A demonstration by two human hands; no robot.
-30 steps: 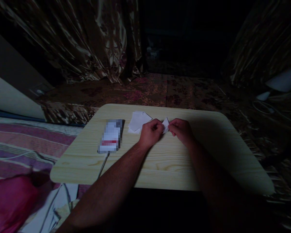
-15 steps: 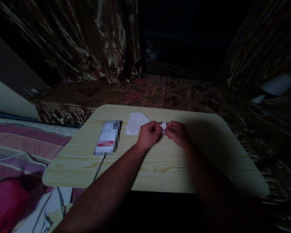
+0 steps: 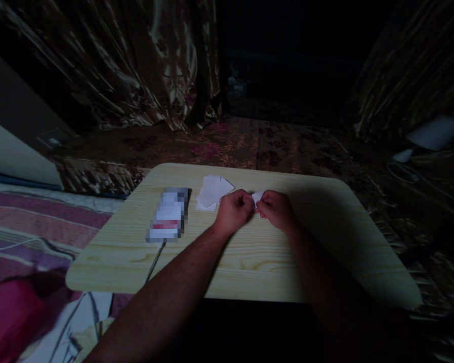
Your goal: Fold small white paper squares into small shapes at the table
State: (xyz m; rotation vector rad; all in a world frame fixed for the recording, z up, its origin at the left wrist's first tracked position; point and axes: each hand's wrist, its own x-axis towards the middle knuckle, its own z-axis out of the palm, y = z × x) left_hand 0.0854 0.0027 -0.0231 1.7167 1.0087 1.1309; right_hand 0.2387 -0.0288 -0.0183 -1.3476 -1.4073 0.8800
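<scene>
Held paper [image 3: 257, 196] partly hidden by fingers [image 3: 264, 205], phone [image 3: 168, 215] pixelated, pink bundle [image 3: 13, 317] cut off.

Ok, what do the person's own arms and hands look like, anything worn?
The left hand and right hand wear no gloves. The left forearm and right forearm show no sleeve or watch, though the right sinks into shadow.

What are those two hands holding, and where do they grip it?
A small piece of white paper, its left side pinched by the left hand, its right side by the right hand.
</scene>
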